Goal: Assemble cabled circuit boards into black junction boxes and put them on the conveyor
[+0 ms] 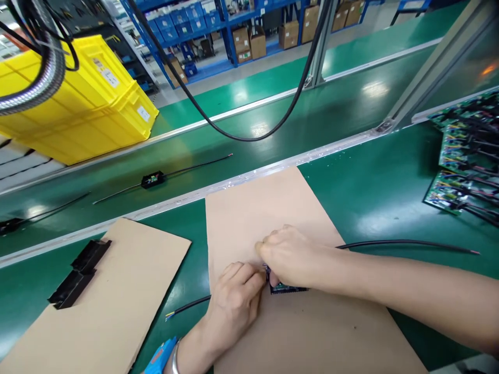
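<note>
One green bench (pixel 362 182) carries a cardboard sheet (pixel 265 208), and on it, partly covered, sits a black housing (pixel 276 291) with black cable (pixel 409 242) showing out to either side. The cable looks springy and could tug the housing askew; the housing itself should be light, stiff and smooth, best taken by its outer walls, since the circuit board (pixel 287 286) inside is probably fragile. The right hand (pixel 290 254), its forearm reaching in from the right, is curled over the housing, thumb down at it; whether it pinches anything, I cannot tell. The left hand (pixel 236 293), back upward, gathers bent fingers beside the housing's left end, their hold hidden. Smallest, the coloured wire ends (pixel 170 315) look delicate
</note>
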Motion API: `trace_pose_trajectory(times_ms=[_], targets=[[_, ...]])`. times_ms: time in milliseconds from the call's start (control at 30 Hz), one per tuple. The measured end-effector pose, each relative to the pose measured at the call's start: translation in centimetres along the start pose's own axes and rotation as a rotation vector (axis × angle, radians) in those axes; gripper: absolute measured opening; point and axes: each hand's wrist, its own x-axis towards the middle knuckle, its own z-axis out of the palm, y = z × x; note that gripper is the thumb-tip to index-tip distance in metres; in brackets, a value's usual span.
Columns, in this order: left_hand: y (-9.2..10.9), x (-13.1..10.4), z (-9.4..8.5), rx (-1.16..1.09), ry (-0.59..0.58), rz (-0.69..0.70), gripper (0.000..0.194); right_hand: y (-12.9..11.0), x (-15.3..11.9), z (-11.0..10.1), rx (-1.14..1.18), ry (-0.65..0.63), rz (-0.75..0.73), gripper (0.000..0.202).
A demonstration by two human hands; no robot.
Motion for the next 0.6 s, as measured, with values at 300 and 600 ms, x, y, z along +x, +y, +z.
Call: trace_pose_trajectory(times_ms=[300,600], targets=[[-0.5,0.2,-1.1,-0.072,-0.066,-0.012,0.020,1.1,-1.6,0.2,0.023,0.061,-0.109,0.015],[1.4,1.3,-1.1,0.001,-0.167,0.296,0.045,3.5,-7.7,4.0,0.133,0.325,-0.029,0.058]])
